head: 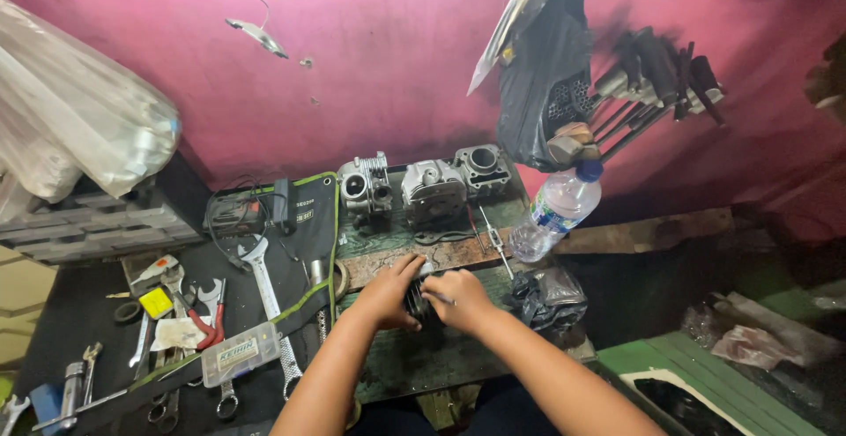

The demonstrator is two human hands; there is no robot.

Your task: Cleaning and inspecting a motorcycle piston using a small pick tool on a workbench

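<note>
Hands [388,293] [458,299] around dark part [417,302] (small clear parts box [239,353] shut, well left)

Three engine parts [429,187] by wall; one water bottle [555,211]; one adjustable wrench [267,299]; one clear plastic box [239,353].

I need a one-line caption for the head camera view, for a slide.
Both hands, left hand and right hand, hold a dark round part on a worn bench, with wrenches at left and engine parts behind.

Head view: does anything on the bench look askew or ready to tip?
The clear plastic water bottle with the blue cap leans steeply rather than standing upright, its base by the bench's right edge. Both hands grip a small dark part; nothing looks spilled.
</note>
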